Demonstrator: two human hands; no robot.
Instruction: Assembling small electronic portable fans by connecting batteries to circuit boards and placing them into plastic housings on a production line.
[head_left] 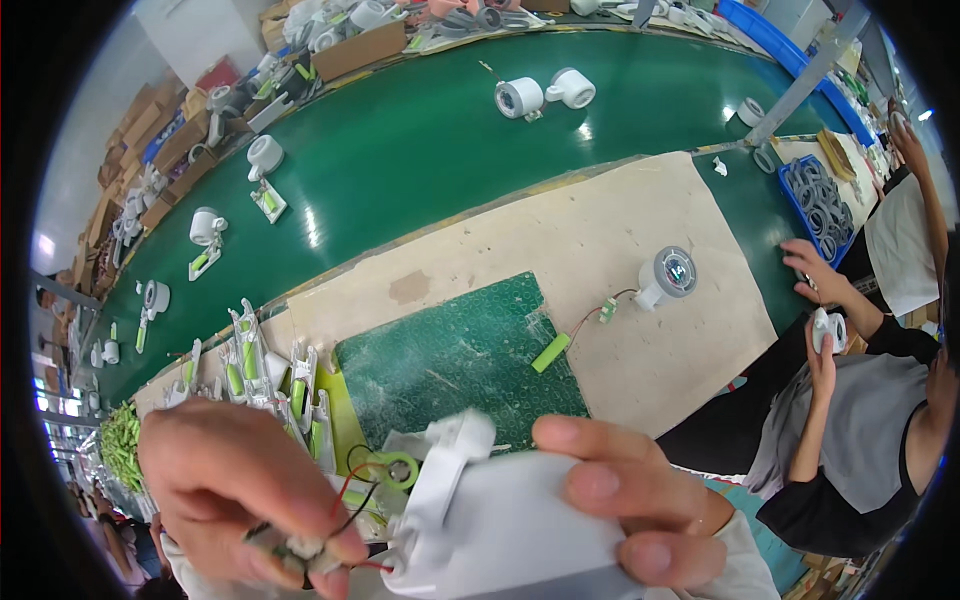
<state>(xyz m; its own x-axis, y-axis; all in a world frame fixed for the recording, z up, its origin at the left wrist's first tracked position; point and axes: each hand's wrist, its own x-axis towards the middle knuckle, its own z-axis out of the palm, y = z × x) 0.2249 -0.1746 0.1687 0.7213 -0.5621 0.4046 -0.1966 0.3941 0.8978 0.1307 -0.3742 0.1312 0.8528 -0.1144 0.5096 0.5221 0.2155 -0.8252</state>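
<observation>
My right hand (640,500) grips a smooth white rounded plastic housing (510,530) by its right side, close to the camera. A white neck piece (450,455) sticks up from the housing's upper left. My left hand (230,475) is closed in a pinch on a small circuit board (290,548), partly hidden by the fingers and blurred. Red and black wires run from there toward the housing and a light green ring-shaped end (393,470), perhaps of a battery cell. Beneath lies a scratched green mat (450,350) on a beige board (640,220).
Right of the mat lies a white round-headed unit (668,278) wired to a green battery cell (550,353). White trays with green cells (245,360) pile up at left. Beyond, a green conveyor belt (400,150) carries similar units. A co-worker (850,420) sits at right beside a blue crate (815,205) of grey rings.
</observation>
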